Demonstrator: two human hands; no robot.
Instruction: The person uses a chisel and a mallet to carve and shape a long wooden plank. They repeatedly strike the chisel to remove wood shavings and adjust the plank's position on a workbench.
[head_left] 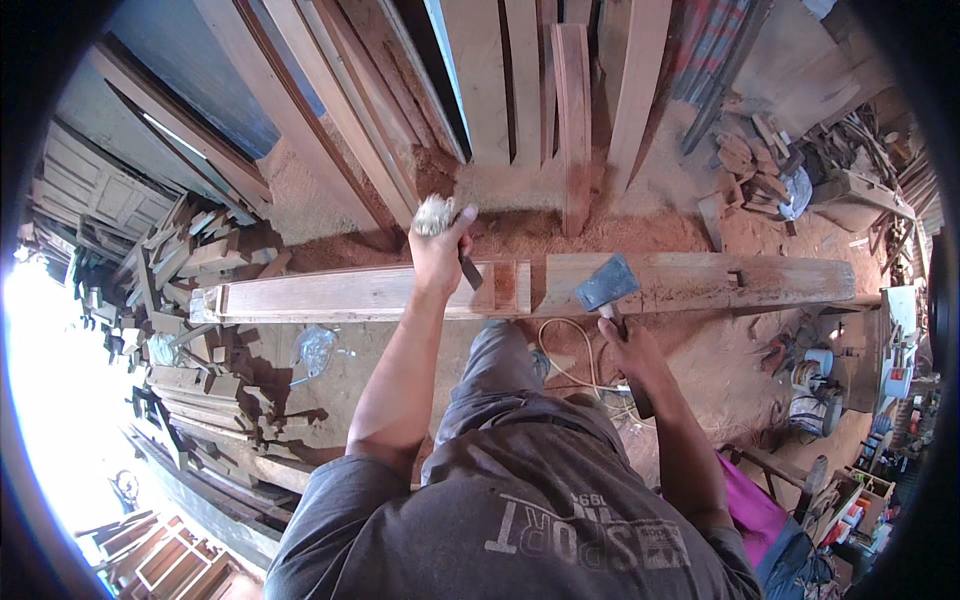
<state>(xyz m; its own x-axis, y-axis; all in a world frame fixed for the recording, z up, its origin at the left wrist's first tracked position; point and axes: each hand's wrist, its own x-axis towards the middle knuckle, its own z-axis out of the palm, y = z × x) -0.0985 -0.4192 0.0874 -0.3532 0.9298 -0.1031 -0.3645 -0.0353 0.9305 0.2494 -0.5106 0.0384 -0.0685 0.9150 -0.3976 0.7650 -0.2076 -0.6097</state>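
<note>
My left hand is closed around a chisel, whose pale, frayed handle end sticks out above the fist. Its blade points down at a light plank, close to a reddish recess cut near the plank's right end. From this angle I cannot tell if the blade tip touches the wood. My right hand grips a hammer by its dark handle, with the blocky grey head over the long workbench beam, to the right of the recess.
Long boards stand or lean beyond the beam on sawdust-covered ground. Offcuts are heaped at the left. A looped pale hose or cord lies near my legs. Scrap wood and a paint-like bucket are at the right.
</note>
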